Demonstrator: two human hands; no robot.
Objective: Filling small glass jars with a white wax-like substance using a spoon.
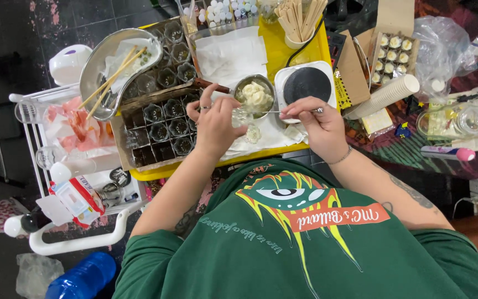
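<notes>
The left hand point(215, 124) is closed around a small clear glass jar point(241, 117), holding it just in front of the small metal pot point(254, 94) of pale, lumpy wax. The right hand point(319, 124) pinches the handle of a thin metal spoon point(283, 111), whose tip reaches toward the jar's mouth, just below the pot's rim. A blob of the same pale stuff point(253, 133) lies on the white paper point(233, 55) below the jar. Right of the pot sits a small round hotplate point(305, 84). Left of the pot, a cardboard box point(159, 130) holds rows of empty glass jars. Everything near the pot rests on a yellow tray point(283, 47). Beyond the box, a metal bowl point(98, 72) holds wooden sticks.
</notes>
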